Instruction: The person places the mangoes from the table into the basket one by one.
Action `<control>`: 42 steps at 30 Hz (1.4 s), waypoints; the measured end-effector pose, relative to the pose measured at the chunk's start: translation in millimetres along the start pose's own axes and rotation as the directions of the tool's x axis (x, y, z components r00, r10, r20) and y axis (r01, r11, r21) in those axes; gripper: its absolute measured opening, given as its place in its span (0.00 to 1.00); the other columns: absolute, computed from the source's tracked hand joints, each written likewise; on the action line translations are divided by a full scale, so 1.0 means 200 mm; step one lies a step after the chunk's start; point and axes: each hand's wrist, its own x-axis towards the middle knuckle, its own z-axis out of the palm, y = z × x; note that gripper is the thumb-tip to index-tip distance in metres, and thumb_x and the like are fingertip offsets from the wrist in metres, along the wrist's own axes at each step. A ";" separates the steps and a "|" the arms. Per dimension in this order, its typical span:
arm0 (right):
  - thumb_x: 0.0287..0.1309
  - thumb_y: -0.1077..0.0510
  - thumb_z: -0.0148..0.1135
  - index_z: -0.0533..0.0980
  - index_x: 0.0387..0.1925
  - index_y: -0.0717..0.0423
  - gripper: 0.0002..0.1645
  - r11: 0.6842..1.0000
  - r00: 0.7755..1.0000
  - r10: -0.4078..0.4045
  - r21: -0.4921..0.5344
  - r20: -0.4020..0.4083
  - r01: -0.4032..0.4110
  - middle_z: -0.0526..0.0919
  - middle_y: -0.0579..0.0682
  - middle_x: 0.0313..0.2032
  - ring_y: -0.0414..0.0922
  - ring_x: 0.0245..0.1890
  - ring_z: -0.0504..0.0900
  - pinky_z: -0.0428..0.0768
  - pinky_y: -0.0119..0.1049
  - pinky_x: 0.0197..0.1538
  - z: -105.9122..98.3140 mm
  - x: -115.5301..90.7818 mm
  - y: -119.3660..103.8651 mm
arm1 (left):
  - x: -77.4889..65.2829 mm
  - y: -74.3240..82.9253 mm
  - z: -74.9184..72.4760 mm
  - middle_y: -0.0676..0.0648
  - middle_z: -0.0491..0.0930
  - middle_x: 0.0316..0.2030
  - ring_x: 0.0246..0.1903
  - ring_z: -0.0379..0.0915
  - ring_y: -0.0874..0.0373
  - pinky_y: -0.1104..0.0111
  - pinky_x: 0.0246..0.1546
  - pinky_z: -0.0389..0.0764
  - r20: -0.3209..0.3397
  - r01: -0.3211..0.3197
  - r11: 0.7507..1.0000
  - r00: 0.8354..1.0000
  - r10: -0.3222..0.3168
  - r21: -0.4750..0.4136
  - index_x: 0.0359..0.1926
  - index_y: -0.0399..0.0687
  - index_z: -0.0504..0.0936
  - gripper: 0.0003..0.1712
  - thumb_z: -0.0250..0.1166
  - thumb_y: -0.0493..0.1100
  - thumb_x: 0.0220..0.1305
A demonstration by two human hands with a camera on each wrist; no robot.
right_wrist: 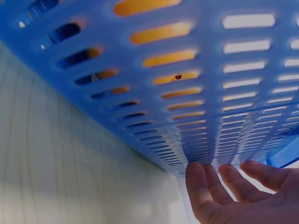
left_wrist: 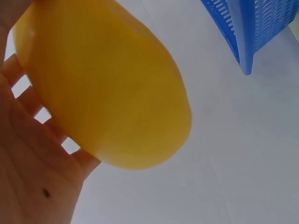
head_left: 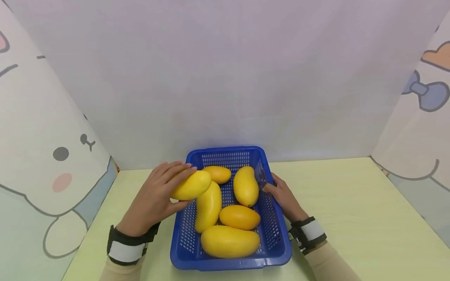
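Observation:
My left hand (head_left: 157, 195) holds a yellow mango (head_left: 192, 185) over the left rim of a blue plastic basket (head_left: 231, 264). In the left wrist view the mango (left_wrist: 112, 93) lies between thumb and fingers, above the palm. Inside the basket are several more mangoes: a large one (head_left: 230, 242) at the near end, an orange-yellow one (head_left: 240, 217) behind it, a long one (head_left: 208, 207) at left, one (head_left: 245, 187) at right and a smaller one (head_left: 218, 174) at the back. My right hand (head_left: 285, 197) grips the basket's right side, thumb over the rim, fingertips (right_wrist: 196, 175) against the slotted outer wall.
The basket stands on a pale yellow-green table (head_left: 351, 210). A whitish back wall (head_left: 239, 86) rises close behind it. Side panels with cartoon drawings, the left panel (head_left: 38, 128) and the right panel (head_left: 418, 140), flank the table.

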 end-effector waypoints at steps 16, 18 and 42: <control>0.59 0.62 0.46 0.56 0.67 0.52 0.33 1.000 1.000 0.002 0.003 0.005 -0.002 0.68 0.64 0.54 0.62 0.41 0.77 0.77 0.56 0.39 0.00 0.00 0.00 | 0.02 0.04 0.02 0.46 0.66 0.62 0.63 0.55 0.48 0.50 0.62 0.53 0.045 -0.022 1.000 0.999 0.021 0.019 0.68 0.55 0.61 0.51 0.73 0.57 0.42; 0.59 0.62 0.46 0.56 0.67 0.52 0.33 1.000 1.000 0.000 0.001 0.004 0.000 0.68 0.64 0.54 0.62 0.41 0.77 0.77 0.56 0.39 0.00 0.00 -0.01 | 0.02 0.04 0.02 0.46 0.65 0.62 0.64 0.54 0.48 0.50 0.62 0.53 0.048 -0.030 0.999 0.998 0.029 0.016 0.68 0.55 0.60 0.51 0.73 0.57 0.42; 0.58 0.63 0.46 0.56 0.67 0.52 0.34 1.000 1.000 -0.005 -0.008 -0.015 0.004 0.68 0.62 0.55 0.60 0.42 0.77 0.77 0.55 0.39 0.01 0.00 0.00 | 0.05 0.13 0.09 0.47 0.63 0.64 0.64 0.53 0.50 0.49 0.62 0.53 0.095 -0.069 0.997 0.993 0.071 -0.020 0.69 0.58 0.57 0.54 0.73 0.55 0.42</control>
